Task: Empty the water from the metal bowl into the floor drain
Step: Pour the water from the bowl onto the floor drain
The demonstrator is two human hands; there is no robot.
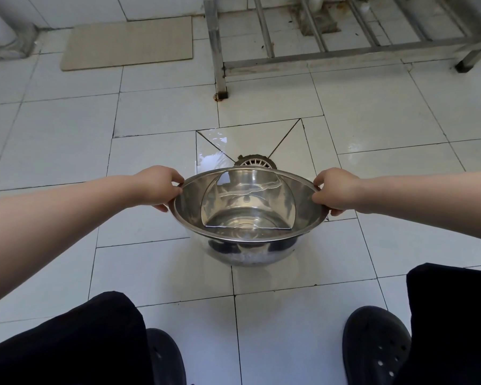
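Left hand (156, 187) and right hand (336, 190), each grip clamped on rim of metal bowl (247, 218), water inside, tilted just before floor drain (254, 162). Steel rack (275, 62), mat (128, 43) beyond; puddle (211, 154) beside drain.

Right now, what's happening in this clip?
A person crouches over a tiled floor, holding a metal bowl by its rim, left hand on one side and right hand on the other. The bowl is tipped away from them toward the floor drain just beyond its far rim, and water is still pooled inside. The tiles left of the drain look wet. Both grips are closed on the rim.
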